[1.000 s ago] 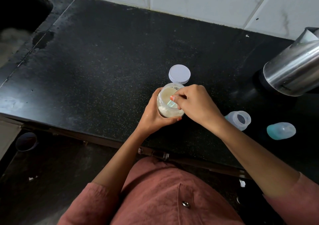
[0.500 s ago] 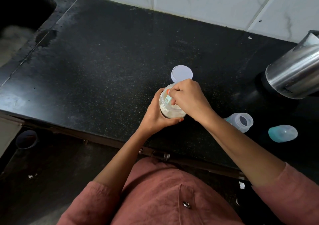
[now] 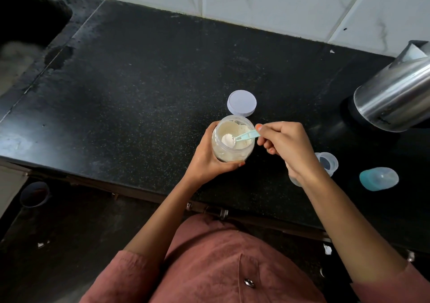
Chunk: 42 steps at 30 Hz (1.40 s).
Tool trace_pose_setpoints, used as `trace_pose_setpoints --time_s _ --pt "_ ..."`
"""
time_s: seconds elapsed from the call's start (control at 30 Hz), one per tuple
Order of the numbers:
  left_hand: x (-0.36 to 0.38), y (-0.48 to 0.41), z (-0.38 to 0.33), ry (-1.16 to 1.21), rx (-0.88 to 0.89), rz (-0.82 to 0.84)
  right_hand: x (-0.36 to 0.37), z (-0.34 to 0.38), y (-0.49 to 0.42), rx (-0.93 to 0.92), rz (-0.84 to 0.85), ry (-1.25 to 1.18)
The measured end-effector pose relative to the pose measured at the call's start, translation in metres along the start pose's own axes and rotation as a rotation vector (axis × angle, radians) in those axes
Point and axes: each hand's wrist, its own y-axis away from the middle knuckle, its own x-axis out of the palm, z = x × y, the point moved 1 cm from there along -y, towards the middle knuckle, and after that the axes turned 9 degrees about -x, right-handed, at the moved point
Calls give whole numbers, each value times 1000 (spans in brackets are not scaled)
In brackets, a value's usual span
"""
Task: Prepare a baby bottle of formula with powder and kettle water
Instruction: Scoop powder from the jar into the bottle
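Clear plastic, one round powder jar (image 3: 232,149) is gripped in the left hand (image 3: 209,160) over the black counter (image 3: 139,93). One mint-green scoop (image 3: 247,136) (heaped, in the jar's mouth) is pinched by the right hand (image 3: 283,144).

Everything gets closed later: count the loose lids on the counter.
2. A round white plastic lid lies behind the clear powder jar; a translucent teal plastic cap lies right of the clear baby bottle.

Soft, even light washes the speckled black stone counter (image 3: 139,81), leaving a pale sheen on its left half. Bright streaks of glare line the brushed steel kettle (image 3: 393,98). The dark floor (image 3: 69,244) below sits dim. Wide-angle distortion bows the edges; the centre is sharp.
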Motion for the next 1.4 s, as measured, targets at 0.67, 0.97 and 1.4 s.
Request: trace_pose_setpoints --time_s 0.67,0.97,1.4 --pt "-2 1 1 -27 -1 49 -9 -17 14 209 -81 -422" --pt "-9 14 -14 -3 10 -55 -23 -15 22 219 -107 -500" --pt "23 39 -72 -91 253 -298 -101 -25 42 146 -268 -629"
